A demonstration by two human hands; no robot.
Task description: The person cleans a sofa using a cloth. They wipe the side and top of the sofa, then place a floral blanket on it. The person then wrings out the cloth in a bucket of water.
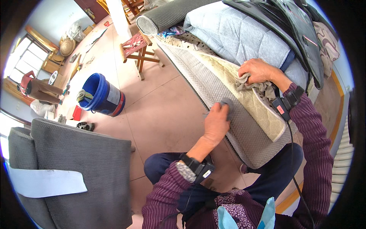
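My left hand (218, 121) is closed on a small grey object (228, 106), blurred and partly covered by the fingers, at the edge of a grey textured mat (251, 148). My right hand (258, 71) grips a crumpled grey-beige cloth (243, 81) over a folded cream quilted pad (243, 103). This pad lies on the mat, its spotted underside partly showing. Behind it rests a folded light-blue quilt (223, 31), beside a black bag (307, 43) at the upper right. A rolled grey mat end (163, 21) lies at the top.
A blue bucket (100, 96) with a cloth over its rim stands on the tiled floor, near a folding stool (137, 45). Dark grey folded padding (83, 154) with a white strip is at lower left. Another person (40, 87) bends over by the window. A red box (77, 113) sits nearby.
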